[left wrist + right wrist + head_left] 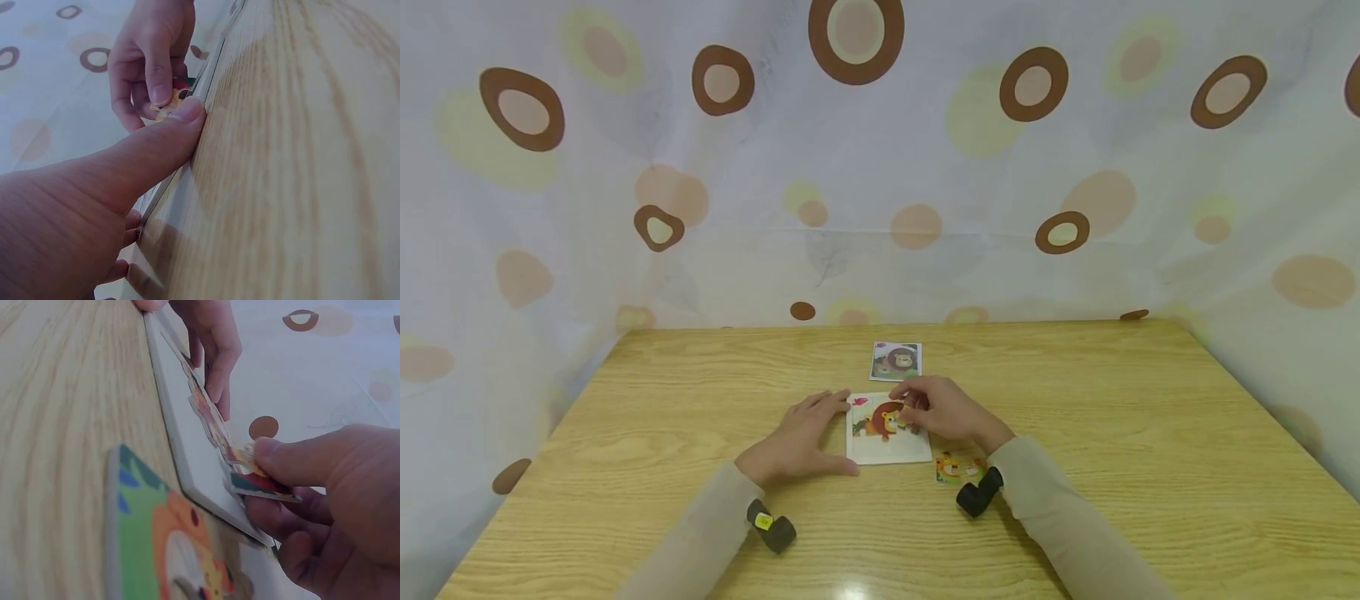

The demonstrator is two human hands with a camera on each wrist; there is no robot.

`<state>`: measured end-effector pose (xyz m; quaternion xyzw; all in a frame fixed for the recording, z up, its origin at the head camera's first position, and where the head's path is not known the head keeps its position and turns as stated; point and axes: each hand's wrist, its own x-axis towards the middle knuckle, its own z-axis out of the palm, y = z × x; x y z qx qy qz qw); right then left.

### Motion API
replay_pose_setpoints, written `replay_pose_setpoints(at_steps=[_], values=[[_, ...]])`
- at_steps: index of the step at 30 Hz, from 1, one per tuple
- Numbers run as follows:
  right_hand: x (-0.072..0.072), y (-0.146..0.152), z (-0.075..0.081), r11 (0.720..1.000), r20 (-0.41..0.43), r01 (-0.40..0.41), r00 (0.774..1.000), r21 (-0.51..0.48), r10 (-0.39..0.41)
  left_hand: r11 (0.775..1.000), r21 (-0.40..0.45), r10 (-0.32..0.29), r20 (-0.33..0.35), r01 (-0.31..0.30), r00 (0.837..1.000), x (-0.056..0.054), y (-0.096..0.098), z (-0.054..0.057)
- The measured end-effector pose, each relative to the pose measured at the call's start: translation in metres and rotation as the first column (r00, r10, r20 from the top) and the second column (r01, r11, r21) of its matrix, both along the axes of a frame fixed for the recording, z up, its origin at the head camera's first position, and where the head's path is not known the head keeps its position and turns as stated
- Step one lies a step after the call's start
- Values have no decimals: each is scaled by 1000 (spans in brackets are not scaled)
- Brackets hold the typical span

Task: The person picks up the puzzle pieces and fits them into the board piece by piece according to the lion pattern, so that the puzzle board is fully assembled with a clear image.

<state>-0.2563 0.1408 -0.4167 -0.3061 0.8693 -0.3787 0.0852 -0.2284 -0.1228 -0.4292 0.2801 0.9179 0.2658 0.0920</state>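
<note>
A white puzzle board [891, 452] lies on the table in front of me, with joined pieces of a lion picture [880, 419] in its upper part. My right hand [951, 408] pinches a puzzle piece [262, 485] between thumb and fingers, tilted over the board's right side against the joined pieces. Along the board's left side rests my left hand [797, 442], fingers extended to the far left corner and thumb [181, 119] at the near edge. Loose orange and green puzzle pieces [953, 469] lie just right of the board's near corner, partly below my right wrist.
Behind the board lies a printed lion picture card [897, 360]. The wooden table [700, 375] reaches back to a light curtain [880, 275] with brown and beige spots, which also hangs at both sides. Each wrist carries a small black camera [771, 527].
</note>
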Motion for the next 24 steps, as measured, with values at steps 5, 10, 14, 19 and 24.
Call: replay_pose_setpoints(at_steps=[5, 10, 14, 19, 24], values=[[0, -3, 1, 1000, 25, 8, 1000, 10, -9, 1000, 7, -2, -5, 2, 1000, 0, -1, 1], [-2, -3, 0, 999, -30, 2, 1000, 45, 0, 1000, 2, -3, -9, 3, 1000, -1, -1, 1], [-3, -4, -1, 998, -86, 8, 996, 66, -2, 1000, 0, -6, -10, 6, 1000, -1, -1, 0], [-3, -7, -3, 997, -99, 41, 994, 63, -34, 1000, -2, -3, -9, 3, 1000, -1, 0, -1], [0, -8, -3, 995, -86, 86, 993, 59, -80, 1000, -4, -3, -6, 3, 1000, -1, 0, -1]])
